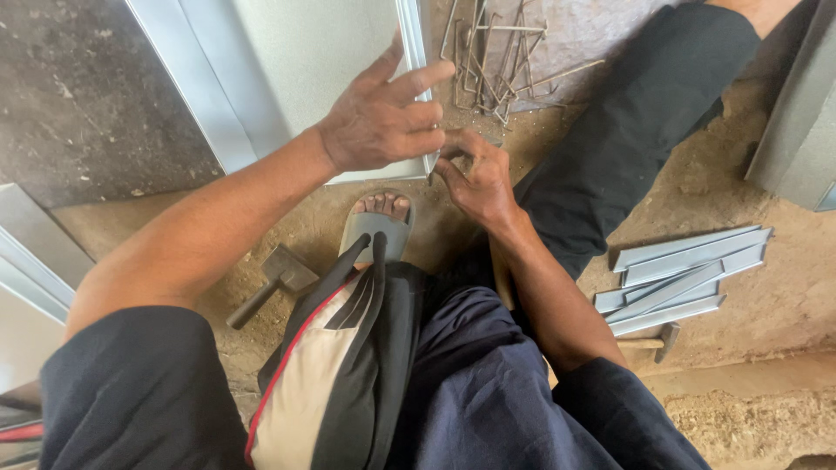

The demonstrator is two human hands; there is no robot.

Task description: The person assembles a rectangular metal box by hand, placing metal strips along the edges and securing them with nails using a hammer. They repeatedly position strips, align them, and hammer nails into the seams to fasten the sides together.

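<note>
My left hand (383, 117) rests with fingers spread on the lower right corner of a pale panel with a grey metal frame (218, 96). Right beside it, my right hand (477, 178) is closed at the frame's corner, its fingertips pinching something small that I cannot make out. My sandalled foot (376, 222) sits on the dirt floor just below the frame's edge.
A hammer (272, 280) lies on the ground to the left of my foot. A heap of bent metal rods (496, 61) lies above the hands. Several grey metal strips (675, 278) are stacked at right, another hammer (655, 341) beneath them. More framed panels stand at the left and right edges.
</note>
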